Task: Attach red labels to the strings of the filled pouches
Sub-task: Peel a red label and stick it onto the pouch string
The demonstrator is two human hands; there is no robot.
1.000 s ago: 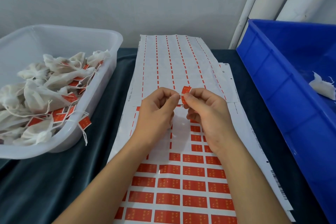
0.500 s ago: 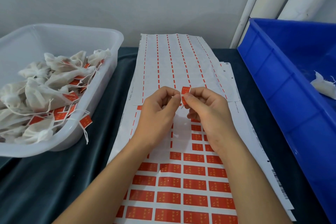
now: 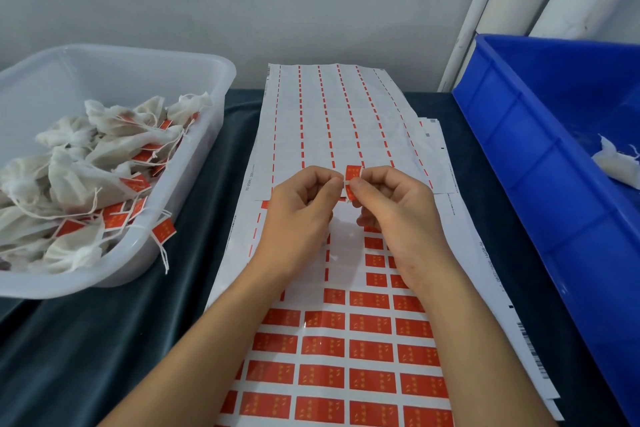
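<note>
— What have the two hands got between them?

— A single red label point(image 3: 353, 176), held above the label sheet point(image 3: 346, 350) at mid-bench; the right hand point(image 3: 398, 215) pinches it between thumb and forefinger, its other fingers curled under; the left hand point(image 3: 298, 215) has its fingers curled in too, thumb and forefinger tips pressed to the label's left edge; whether a string runs between them I cannot tell.

— And the sheet?

— It lies flat on the dark cloth of the bench point(image 3: 86, 357); full rows of red labels nearest the person, bare backing with only thin red strips farther off; a second, emptied sheet point(image 3: 332, 121) overlaps its far end.

— Where are the pouches?

— Finished pouches point(image 3: 76, 184), white with red tags on their strings, are heaped in the clear tub point(image 3: 214, 87) to the left; one tag point(image 3: 163, 229) hangs over its rim; one white pouch point(image 3: 614, 163) lies in the blue crate point(image 3: 519, 156) on the right.
</note>
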